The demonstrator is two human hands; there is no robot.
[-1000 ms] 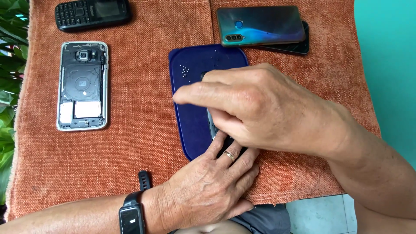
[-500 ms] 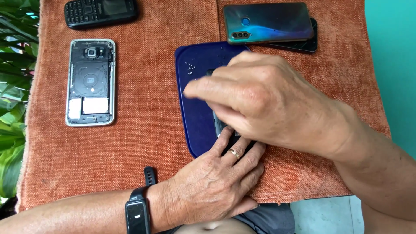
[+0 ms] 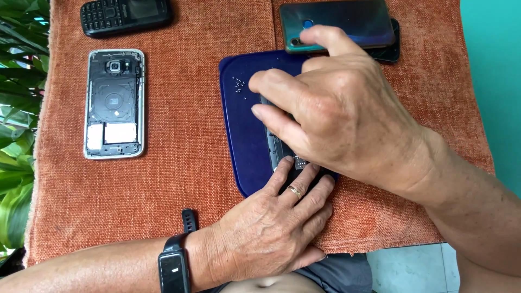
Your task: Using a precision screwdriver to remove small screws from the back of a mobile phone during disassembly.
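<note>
A dark opened phone (image 3: 278, 145) lies lengthwise on a dark blue mat (image 3: 243, 135). My right hand (image 3: 347, 114) arches over it from the right and covers most of it, fingers curled down on its left edge. One finger reaches up to the edge of a teal-blue phone back (image 3: 353, 19). My left hand (image 3: 271, 230), with a ring and a black wrist band, presses its fingertips on the phone's near end. Several tiny screws (image 3: 239, 85) lie on the mat's far left corner.
A rust-orange cloth (image 3: 184, 163) covers the table. On it to the left lies an opened silver-framed phone (image 3: 114, 103), with a black keypad phone (image 3: 125, 13) above it. Green leaves (image 3: 16, 119) border the left edge. A teal surface (image 3: 494, 81) runs along the right.
My right hand has shifted a little toward the far end of the phone, and one finger now reaches the teal-blue phone back. My left hand stays on the near end.
</note>
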